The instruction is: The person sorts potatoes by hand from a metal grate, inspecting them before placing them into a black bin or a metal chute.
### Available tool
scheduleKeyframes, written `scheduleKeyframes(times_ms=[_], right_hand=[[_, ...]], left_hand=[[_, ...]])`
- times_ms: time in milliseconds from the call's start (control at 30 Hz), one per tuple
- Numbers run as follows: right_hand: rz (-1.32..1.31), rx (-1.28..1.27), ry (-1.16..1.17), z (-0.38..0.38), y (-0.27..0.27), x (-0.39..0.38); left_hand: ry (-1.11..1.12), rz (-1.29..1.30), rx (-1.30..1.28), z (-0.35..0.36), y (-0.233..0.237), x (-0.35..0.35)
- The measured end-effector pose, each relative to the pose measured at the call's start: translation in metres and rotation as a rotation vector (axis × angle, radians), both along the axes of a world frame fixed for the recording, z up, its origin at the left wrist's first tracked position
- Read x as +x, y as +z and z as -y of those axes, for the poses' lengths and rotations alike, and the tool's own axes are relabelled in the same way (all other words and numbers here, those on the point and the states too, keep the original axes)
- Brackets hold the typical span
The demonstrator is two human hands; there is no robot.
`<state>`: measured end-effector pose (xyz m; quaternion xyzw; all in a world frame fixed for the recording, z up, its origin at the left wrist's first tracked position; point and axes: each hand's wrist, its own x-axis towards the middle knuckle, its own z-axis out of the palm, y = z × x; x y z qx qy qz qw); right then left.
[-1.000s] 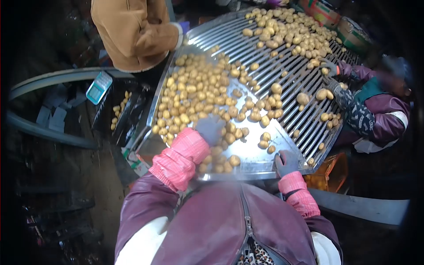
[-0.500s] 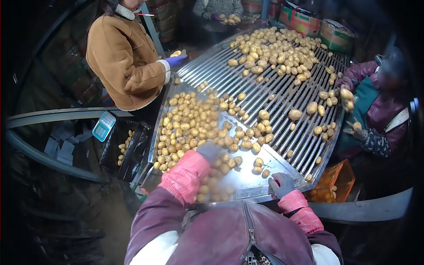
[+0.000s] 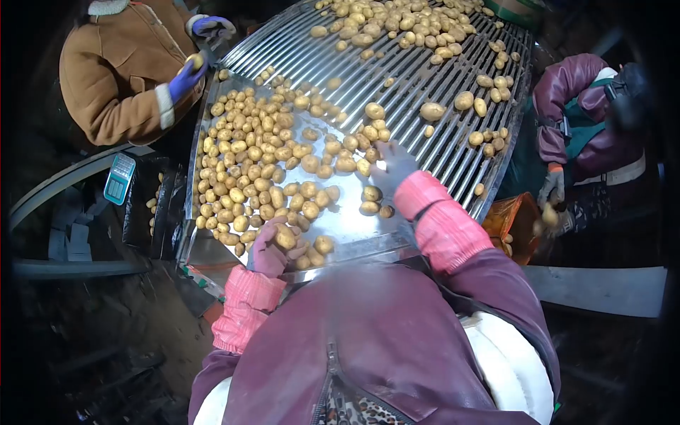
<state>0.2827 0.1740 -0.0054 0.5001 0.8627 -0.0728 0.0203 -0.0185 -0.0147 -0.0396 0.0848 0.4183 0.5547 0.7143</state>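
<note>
The metal tray (image 3: 347, 230) holds potatoes (image 3: 251, 152) (the orange crate (image 3: 525, 225), too).

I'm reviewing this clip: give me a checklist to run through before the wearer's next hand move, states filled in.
1. Left hand in a mauve-grey glove has an oval yellow potato: ok.
2. Right hand in a grey glove empty: cannot tell, palm hidden.
3. Flat silver metal tray free of loose yellow potatoes: not ok, many remain.
4. Co-worker's purple-gloved hand apart from the wearer's hands: ok.
</note>
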Motion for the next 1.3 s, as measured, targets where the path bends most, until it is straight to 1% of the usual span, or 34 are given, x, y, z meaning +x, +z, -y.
scheduleKeyframes(times_ms=[67,100,167,233,267,300,333,367,400,467,533,567,633,733,800,833,933,1000,1033,1133,1167,1233,1267,1300], right_hand=[[0.146,0.041,0.001,0.002,-0.004,-0.034],[0.155,0.065,-0.082,0.005,-0.022,-0.052],[-0.061,0.357,0.144,0.01,-0.085,-0.071],[-0.185,0.08,0.322,0.014,-0.084,-0.078],[-0.244,-0.061,0.416,0.014,-0.078,-0.082],[-0.368,-0.349,0.371,0.005,-0.039,-0.086],[-0.551,-0.437,0.222,-0.016,-0.052,-0.083],[-0.66,-0.415,0.128,-0.034,-0.05,-0.079],[-0.682,-0.259,0.065,-0.056,-0.036,-0.073],[-0.494,0.14,-0.041,-0.107,-0.032,-0.059],[-0.283,0.339,-0.18,-0.154,-0.061,-0.037],[-0.216,0.24,-0.159,-0.161,-0.068,-0.035],[-0.076,0.042,-0.124,-0.171,-0.083,-0.037],[-0.587,-0.192,-0.109,-0.181,-0.12,-0.031],[-1.254,-0.521,-0.165,-0.154,-0.096,-0.045],[-1.51,-0.565,-0.368,-0.109,-0.034,-0.066],[-1.604,-0.757,-0.324,-0.081,0.002,-0.054],[-1.651,-0.782,-0.49,-0.053,0.028,-0.056],[-1.649,-0.854,-0.578,-0.046,0.035,-0.052],[-1.758,-0.921,-0.733,-0.017,0.056,-0.047],[-1.812,-0.982,-0.681,-0.007,0.055,-0.04],[-1.839,-1.115,-0.561,0.014,0.039,-0.02],[-1.85,-1.184,-0.501,0.024,0.03,-0.01],[-1.861,-1.243,-0.433,0.032,0.023,-0.005]], left_hand=[[0.007,-0.026,-0.066,0.002,0.007,0.004],[0.044,-0.004,-0.11,0.001,0.004,0.007],[0.012,0.047,-0.066,0.003,-0.012,0.005],[0.006,0.054,-0.074,0.004,-0.011,0.005],[0.021,0.039,-0.101,0.003,0.001,0.01],[0.045,0.023,-0.133,0.003,0.007,0.015],[0.042,0.051,-0.119,0.004,0.006,0.015],[0.049,0.077,-0.103,0.005,0.004,0.014],[0.058,0.101,-0.084,0.007,0.002,0.013],[0.082,0.081,-0.089,0.011,0.006,0.014],[0.114,0.036,-0.131,0.01,0.016,0.019],[0.112,0.05,-0.124,0.011,0.01,0.018],[0.147,0.091,-0.137,0.009,0.016,0.02],[0.141,0.144,-0.108,0.01,0.013,0.017],[0.115,0.166,-0.075,0.009,0.008,0.014],[0.104,0.168,-0.063,0.009,0.007,0.012],[0.056,0.174,-0.034,0.006,0.001,0.011],[0.029,0.18,-0.035,0.004,0.002,0.01],[0.051,0.138,-0.061,0.002,0.005,0.013],[-0.013,0.228,-0.044,0.001,0.0,0.01],[-0.007,0.143,-0.057,-0.001,0.003,0.014],[0.019,-0.031,-0.098,-0.006,0.016,0.024],[-0.073,0.297,0.0,-0.006,-0.014,0.006],[-0.025,0.222,-0.078,-0.015,0.011,0.019]])
